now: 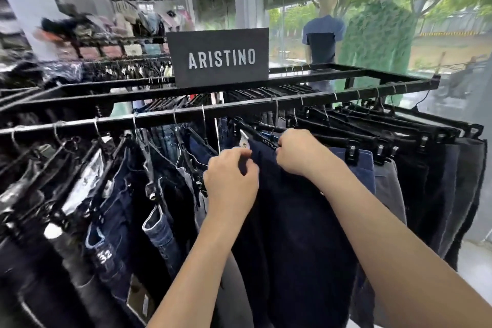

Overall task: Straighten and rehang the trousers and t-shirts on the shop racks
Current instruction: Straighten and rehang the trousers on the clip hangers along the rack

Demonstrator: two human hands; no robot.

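While both hands met at the waistband of the navy trousers (292, 221), which hung from a clip hanger on the black rack (159, 117), the left hand (231, 184) pinched the waistband's left edge with curled fingers. The right hand (298, 153) had its fingers clamped over the top. The dark trousers to the right (426, 168) hung evenly and looked done. The jeans to the left (111, 208) hung askew and probably remained. Counted: two hands, one ARISTINO sign (218, 57), two mannequins (323, 34); the trousers were too packed to count.
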